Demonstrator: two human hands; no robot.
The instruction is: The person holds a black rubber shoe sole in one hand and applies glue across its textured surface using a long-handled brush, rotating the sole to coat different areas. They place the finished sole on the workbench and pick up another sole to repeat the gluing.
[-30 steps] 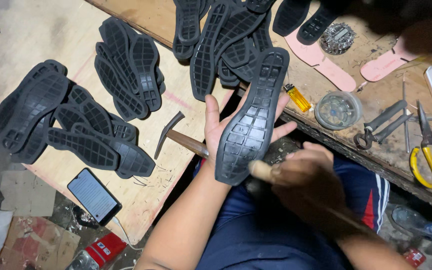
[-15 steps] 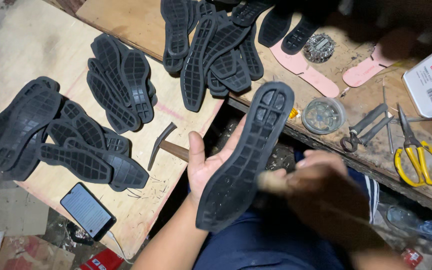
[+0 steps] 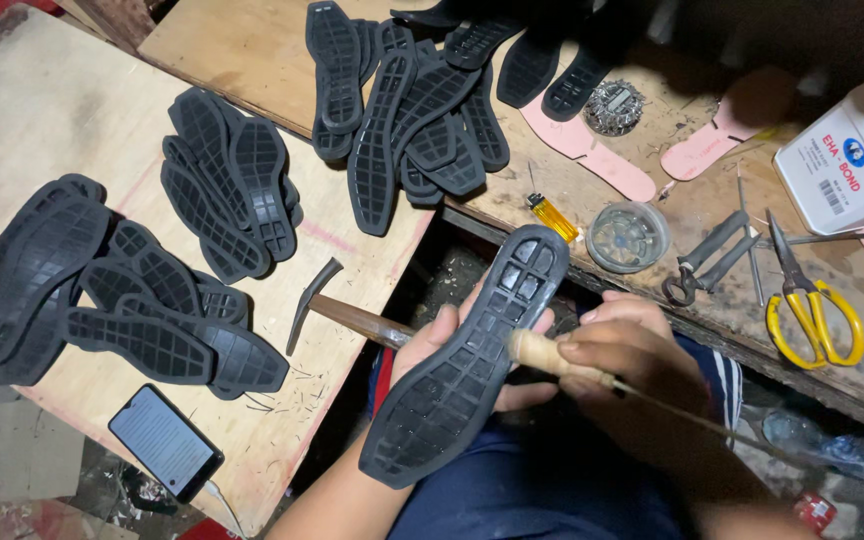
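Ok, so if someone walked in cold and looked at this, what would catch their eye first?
Most likely the black shoe sole at centre, lying across the left hand, while the right hand holds a wooden-handled tool against it. Next, the heaps of matching black soles spread over the plywood boards to the left and above. The yellow-handled scissors stand out on the cluttered bench at right.

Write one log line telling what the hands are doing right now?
left hand: holds black shoe sole, tread up | right hand: grips wooden-handled tool against sole | nearby: hammer, yellow scissors
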